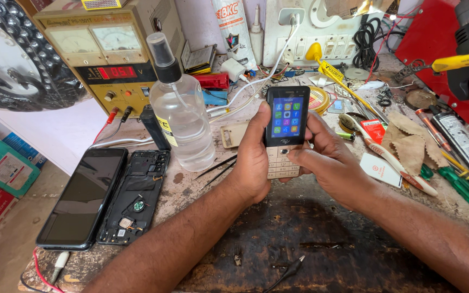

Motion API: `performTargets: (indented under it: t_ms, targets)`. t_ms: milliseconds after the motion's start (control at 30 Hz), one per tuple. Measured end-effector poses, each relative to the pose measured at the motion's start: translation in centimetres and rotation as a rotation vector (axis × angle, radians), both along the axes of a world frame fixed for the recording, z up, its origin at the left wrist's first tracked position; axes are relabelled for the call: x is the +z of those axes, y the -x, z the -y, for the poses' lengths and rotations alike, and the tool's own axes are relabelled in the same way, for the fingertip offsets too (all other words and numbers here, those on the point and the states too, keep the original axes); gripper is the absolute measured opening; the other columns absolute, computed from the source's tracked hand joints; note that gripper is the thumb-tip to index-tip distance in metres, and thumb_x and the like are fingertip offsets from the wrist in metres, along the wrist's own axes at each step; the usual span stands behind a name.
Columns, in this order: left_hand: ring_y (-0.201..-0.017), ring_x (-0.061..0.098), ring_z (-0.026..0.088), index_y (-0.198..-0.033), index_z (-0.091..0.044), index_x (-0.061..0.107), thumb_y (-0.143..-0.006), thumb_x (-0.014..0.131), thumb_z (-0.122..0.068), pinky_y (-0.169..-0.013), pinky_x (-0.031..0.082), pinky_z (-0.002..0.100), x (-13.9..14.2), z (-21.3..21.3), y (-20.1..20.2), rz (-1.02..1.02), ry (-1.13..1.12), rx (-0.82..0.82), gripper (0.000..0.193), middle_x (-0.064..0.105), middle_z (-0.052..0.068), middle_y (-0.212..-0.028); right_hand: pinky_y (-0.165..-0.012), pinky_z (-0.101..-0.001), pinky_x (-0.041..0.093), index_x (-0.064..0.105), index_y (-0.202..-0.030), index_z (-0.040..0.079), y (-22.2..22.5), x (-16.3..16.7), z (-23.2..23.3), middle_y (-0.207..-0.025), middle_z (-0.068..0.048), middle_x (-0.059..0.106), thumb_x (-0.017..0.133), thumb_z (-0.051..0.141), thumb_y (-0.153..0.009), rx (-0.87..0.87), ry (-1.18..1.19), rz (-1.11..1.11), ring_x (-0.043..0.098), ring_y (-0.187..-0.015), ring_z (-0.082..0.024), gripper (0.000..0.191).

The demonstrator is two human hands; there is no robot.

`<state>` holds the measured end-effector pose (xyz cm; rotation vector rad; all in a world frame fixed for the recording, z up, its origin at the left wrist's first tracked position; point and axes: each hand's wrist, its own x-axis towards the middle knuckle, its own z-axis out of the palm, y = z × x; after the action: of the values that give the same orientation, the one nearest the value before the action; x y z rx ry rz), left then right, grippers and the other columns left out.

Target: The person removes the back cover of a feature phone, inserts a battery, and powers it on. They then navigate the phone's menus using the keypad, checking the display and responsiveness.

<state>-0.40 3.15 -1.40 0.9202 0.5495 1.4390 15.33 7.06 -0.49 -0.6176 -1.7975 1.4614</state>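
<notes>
Both hands hold the gold keypad phone (286, 130) upright at centre: left hand (253, 163) with its grip pinching the phone's side, right hand (327, 157) thumb pressing the keys. A spray bottle (180, 114) stands at nine o'clock on the desk (310, 233).

Both arms are bare all the way from the bottom edge of the shot, so there are no sleeves, cuffs or gloves anywhere. The left hand (253, 163) and the right hand (329, 163) have nothing on them either: no rings on any of the fingers (258, 120) you can see, no watch, no strap or band at either wrist. Nails are short and plain, and there's a bit of hair on the forearms.
</notes>
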Motion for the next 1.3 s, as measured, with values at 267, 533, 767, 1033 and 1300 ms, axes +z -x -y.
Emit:
performTargets:
  t_ms: [267,533,767,1033,1300]
  targets:
    - [-0.073,0.067,0.014,-0.111,-0.005,0.07,-0.107,0.033,-0.065,-0.056,0.05,0.028,-0.8,-0.6,0.0,0.021,-0.014,0.006,0.071,0.07,0.007,-0.088,-0.08,-0.0239,0.047,0.049,-0.146,0.014,0.0,-0.2,-0.1,-0.108,0.005,0.056,0.061,0.0,-0.093,0.034,-0.064,-0.029,0.053,-0.095,-0.002,0.056]
    - [-0.088,0.07,0.019,-0.122,-0.004,0.064,-0.108,0.034,-0.061,-0.085,0.057,0.037,-1.3,-1.1,-0.6,0.041,-0.073,0.051,0.066,0.071,0.011,-0.102,-0.09,-0.0243,0.052,0.049,-0.143,0.015,0.5,-0.1,0.4,-0.115,0.005,0.061,0.063,-0.001,-0.09,-0.042,-0.062,-0.031,0.059,-0.105,-0.002,0.057]
    - [-0.091,0.07,0.018,-0.123,-0.004,0.065,-0.108,0.033,-0.06,-0.088,0.057,0.036,-1.2,-0.9,-0.7,0.011,-0.079,0.072,0.066,0.071,0.01,-0.103,-0.091,-0.0242,0.052,0.049,-0.141,0.014,0.5,-0.6,0.1,-0.113,0.005,0.061,0.063,-0.002,-0.09,-0.025,-0.082,-0.05,0.06,-0.105,-0.002,0.056]
    - [-0.088,0.069,0.018,-0.123,-0.004,0.065,-0.108,0.032,-0.06,-0.086,0.057,0.036,-1.1,-0.9,-0.7,0.007,-0.076,0.062,0.067,0.071,0.01,-0.101,-0.091,-0.0234,0.051,0.049,-0.143,0.014,0.6,-0.7,0.1,-0.114,0.005,0.061,0.063,-0.002,-0.09,-0.026,-0.105,-0.062,0.059,-0.105,-0.002,0.056]
    - [-0.085,0.07,0.019,-0.119,-0.004,0.065,-0.107,0.034,-0.061,-0.083,0.058,0.036,-1.1,-0.9,-0.6,0.034,-0.052,0.049,0.066,0.071,0.01,-0.098,-0.09,-0.0247,0.052,0.049,-0.141,0.013,0.3,-0.9,-0.2,-0.115,0.003,0.065,0.064,-0.001,-0.09,-0.012,-0.113,-0.031,0.06,-0.104,-0.003,0.055]
